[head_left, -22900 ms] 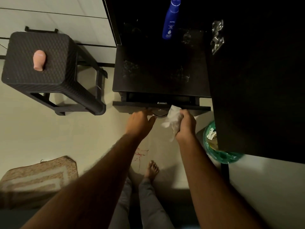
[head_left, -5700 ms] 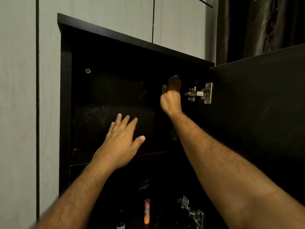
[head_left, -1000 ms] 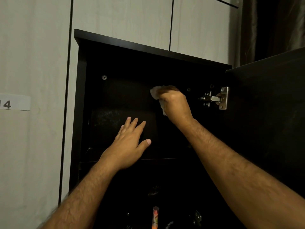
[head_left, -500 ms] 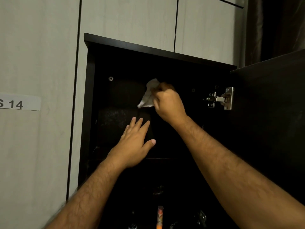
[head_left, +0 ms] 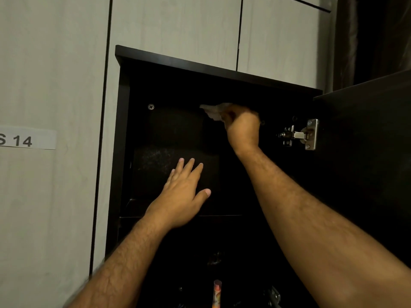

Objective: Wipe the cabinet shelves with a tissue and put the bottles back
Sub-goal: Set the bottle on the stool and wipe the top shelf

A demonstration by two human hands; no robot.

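right hand grip is clenching crumpled white tissue high inside dark wooden cabinet | left hand grip released, fingers lying flat, lower left | orange tube standing near bottom

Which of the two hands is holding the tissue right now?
The right hand, raised near the cabinet's top, grips the tissue. The left hand is lower, with fingers straight, and holds nothing.
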